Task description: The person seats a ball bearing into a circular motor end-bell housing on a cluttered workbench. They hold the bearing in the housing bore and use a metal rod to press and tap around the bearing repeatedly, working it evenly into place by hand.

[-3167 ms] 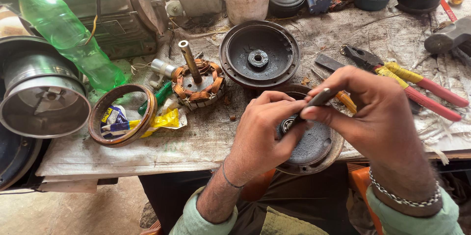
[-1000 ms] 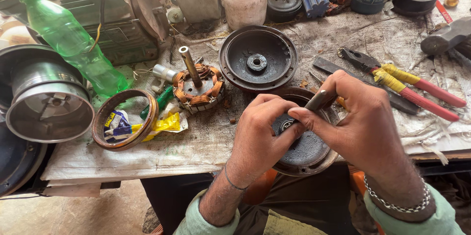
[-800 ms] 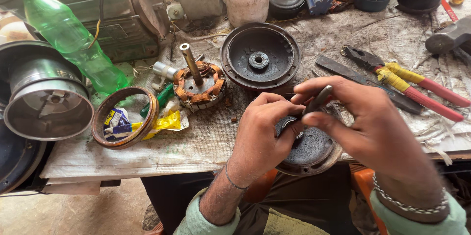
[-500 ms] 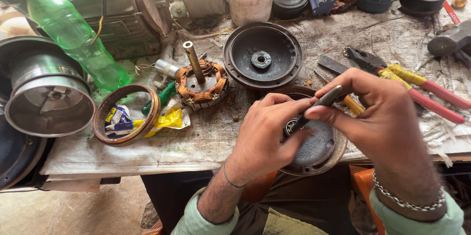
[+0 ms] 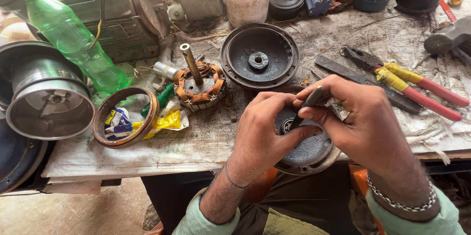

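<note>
Gripping a thin metal rod (image 5: 309, 101) in my right hand (image 5: 363, 127), fingers clamped, I'd hold it square on the bearing; my left hand (image 5: 265, 134) clasps the motor cover (image 5: 309, 151) at the bench's 6 o'clock edge.

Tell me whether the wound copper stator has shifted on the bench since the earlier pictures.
No. The stator sits where it did, between the rusty ring and the black round cover; small offsets look like camera movement.
</note>
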`<state>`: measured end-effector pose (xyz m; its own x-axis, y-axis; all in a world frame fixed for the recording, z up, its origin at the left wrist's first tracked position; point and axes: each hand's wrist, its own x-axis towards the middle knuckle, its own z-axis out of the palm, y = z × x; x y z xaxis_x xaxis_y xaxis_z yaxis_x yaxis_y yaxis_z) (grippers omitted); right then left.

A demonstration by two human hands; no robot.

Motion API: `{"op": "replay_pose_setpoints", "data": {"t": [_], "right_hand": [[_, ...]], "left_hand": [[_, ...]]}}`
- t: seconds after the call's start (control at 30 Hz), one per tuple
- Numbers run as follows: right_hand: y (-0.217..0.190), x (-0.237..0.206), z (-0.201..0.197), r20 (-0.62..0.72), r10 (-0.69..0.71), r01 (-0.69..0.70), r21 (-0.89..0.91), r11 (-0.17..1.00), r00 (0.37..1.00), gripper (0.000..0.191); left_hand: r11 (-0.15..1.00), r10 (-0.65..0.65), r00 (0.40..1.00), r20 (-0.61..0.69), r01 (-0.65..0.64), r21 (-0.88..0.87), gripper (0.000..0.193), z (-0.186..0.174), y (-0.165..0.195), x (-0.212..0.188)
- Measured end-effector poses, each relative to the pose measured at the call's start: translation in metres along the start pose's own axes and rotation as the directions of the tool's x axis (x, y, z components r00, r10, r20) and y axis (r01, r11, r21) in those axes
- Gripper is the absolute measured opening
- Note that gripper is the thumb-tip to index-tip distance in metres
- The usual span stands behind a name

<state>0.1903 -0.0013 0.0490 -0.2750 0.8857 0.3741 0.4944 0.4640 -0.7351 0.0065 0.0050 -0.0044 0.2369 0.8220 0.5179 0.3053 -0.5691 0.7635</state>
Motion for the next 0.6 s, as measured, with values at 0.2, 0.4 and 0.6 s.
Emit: {"op": "replay_pose_setpoints", "data": {"t": [0.2, 0.4, 0.6], "right_hand": [[0.003, 0.001, 0.003, -0.073, -0.085, 0.081, -0.06, 0.995, 0.994, 0.033], [0.005, 0.0, 0.002, -0.063, -0.034, 0.026, -0.121, 0.992, 0.997, 0.036], [0.004, 0.004, -0.008, 0.067, -0.052, 0.047, 0.071, 0.996, 0.996, 0.028]], "left_hand": [[0.999, 0.034, 0.999, 0.011, -0.034, 0.033, 0.033, 0.002, -0.002, 0.001], [0.999, 0.029, 0.999, 0.023, -0.03, 0.024, 0.021, 0.002, -0.006, -0.001], [1.0, 0.002, 0.999, 0.045, -0.001, -0.015, 0.028, 0.0, -0.004, -0.002]]}}
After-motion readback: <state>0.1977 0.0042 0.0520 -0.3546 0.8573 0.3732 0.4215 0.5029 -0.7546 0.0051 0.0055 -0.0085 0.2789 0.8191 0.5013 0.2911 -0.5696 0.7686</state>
